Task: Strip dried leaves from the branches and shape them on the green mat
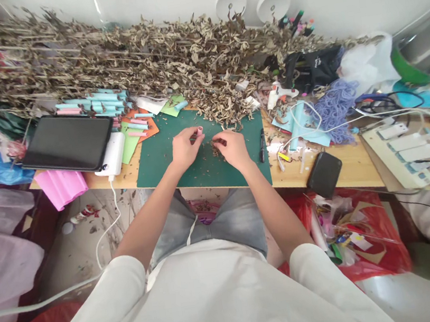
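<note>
My left hand (186, 148) is closed around a small pink paper tube (199, 130), whose end shows at the fingertips. Just to the right, my right hand (231, 147) is pinched, its fingertips close to crumbled dried leaf bits (216, 151); what sits between them is too small to make out. Both hands are over a green cutting mat (155, 161) sprinkled with crumbs. Beyond them a heap of dried leaves (226, 103) spills onto the mat's far edge. A black pen (262, 146) lies along the mat's right side.
Rolled paper tubes (108, 102) are stacked behind a black tablet (70, 141) and a white power bank (112, 155). To the right are a glue gun (280, 94), purple yarn (337, 106), a black phone (324, 174) and a power strip (397, 151). Dried stalks (104, 54) line the wall.
</note>
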Motion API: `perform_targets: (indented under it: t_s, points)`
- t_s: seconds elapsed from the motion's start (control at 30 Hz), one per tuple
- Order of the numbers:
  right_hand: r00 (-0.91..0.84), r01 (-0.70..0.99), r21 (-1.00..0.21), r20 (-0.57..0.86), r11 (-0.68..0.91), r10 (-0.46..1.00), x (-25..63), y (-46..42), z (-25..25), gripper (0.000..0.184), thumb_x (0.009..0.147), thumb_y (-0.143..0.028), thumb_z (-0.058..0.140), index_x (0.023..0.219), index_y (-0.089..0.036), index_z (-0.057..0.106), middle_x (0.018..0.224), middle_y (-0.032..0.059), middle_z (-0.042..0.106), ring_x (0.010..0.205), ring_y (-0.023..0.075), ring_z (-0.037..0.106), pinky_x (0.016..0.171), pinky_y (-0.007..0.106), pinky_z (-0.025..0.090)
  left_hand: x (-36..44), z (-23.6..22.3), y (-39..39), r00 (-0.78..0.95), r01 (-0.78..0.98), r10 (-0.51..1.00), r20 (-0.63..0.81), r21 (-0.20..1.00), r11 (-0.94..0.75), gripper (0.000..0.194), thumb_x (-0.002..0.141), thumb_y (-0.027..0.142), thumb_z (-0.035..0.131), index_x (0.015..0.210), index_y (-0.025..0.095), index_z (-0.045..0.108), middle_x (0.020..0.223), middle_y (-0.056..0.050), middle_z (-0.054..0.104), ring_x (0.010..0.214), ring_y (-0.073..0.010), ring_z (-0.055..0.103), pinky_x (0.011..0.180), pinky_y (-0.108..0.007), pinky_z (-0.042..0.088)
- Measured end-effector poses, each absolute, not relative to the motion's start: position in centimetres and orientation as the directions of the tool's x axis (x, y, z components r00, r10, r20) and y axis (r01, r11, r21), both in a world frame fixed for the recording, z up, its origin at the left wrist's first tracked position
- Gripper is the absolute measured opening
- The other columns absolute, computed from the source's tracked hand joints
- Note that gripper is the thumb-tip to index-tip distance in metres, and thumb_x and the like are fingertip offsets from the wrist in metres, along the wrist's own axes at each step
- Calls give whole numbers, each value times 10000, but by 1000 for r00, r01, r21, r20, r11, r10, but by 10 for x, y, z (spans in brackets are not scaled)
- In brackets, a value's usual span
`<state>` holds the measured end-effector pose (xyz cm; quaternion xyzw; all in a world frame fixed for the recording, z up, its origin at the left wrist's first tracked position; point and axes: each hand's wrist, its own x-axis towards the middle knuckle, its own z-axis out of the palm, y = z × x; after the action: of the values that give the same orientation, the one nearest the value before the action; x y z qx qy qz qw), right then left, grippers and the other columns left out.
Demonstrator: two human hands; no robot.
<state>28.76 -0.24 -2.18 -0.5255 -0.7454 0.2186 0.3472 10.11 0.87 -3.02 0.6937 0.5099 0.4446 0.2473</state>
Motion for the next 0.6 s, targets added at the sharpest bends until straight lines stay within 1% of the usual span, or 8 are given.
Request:
perform_targets:
  t_s: [0.13, 0.23, 0.37, 0.47, 0.53, 0.6]
  points:
    - [-142, 556, -770, 282, 313, 949, 287, -4, -19, 105, 818, -213, 615, 848, -194, 714, 836, 41, 687, 691, 162, 626, 700, 323, 540, 109, -37, 0, 33, 454, 947, 321, 839, -300, 204, 902, 287, 589, 1034, 177, 699, 985, -76, 737, 801, -172, 686, 751, -286, 563]
    - [-116, 494, -805, 312, 327, 943, 283, -6, -9, 121, 829, -233, 597, 856, -202, 712, 883, 46, 694, 739, 169, 645, 704, 328, 558, 113, -41, -5, -12, 415, 951, 308, 867, -275, 215, 904, 307, 601, 1049, 181, 700, 1008, -73, 740, 832, -173, 691, 798, -299, 568]
    - [-65, 444, -822, 367, 357, 928, 274, -9, 11, 154, 872, -262, 567, 878, -218, 715, 943, 56, 694, 821, 181, 652, 739, 340, 565, 114, -43, -5, -14, 397, 953, 302, 877, -271, 209, 896, 318, 626, 1019, 176, 718, 961, -73, 749, 808, -170, 691, 788, -296, 565]
    - [-63, 420, -820, 400, 388, 914, 265, -7, 21, 153, 882, -271, 571, 890, -221, 716, 993, 61, 677, 860, 185, 648, 751, 343, 566, 113, -45, -4, -15, 402, 951, 308, 873, -276, 215, 893, 315, 631, 1029, 174, 721, 938, -71, 748, 792, -168, 689, 768, -286, 561]
    - [-83, 421, -816, 400, 396, 913, 259, -2, 22, 150, 888, -271, 571, 925, -228, 710, 1008, 57, 673, 866, 184, 647, 763, 346, 567, 113, -47, -3, -16, 404, 948, 319, 869, -286, 216, 895, 316, 627, 1030, 175, 721, 932, -69, 746, 795, -170, 688, 762, -284, 557]
    - [-98, 427, -817, 384, 387, 918, 254, 2, 18, 143, 888, -266, 573, 958, -235, 694, 980, 44, 681, 856, 181, 645, 778, 349, 566, 113, -48, -3, -15, 406, 946, 324, 867, -290, 214, 898, 320, 622, 1021, 178, 723, 927, -69, 745, 807, -175, 686, 762, -287, 555]
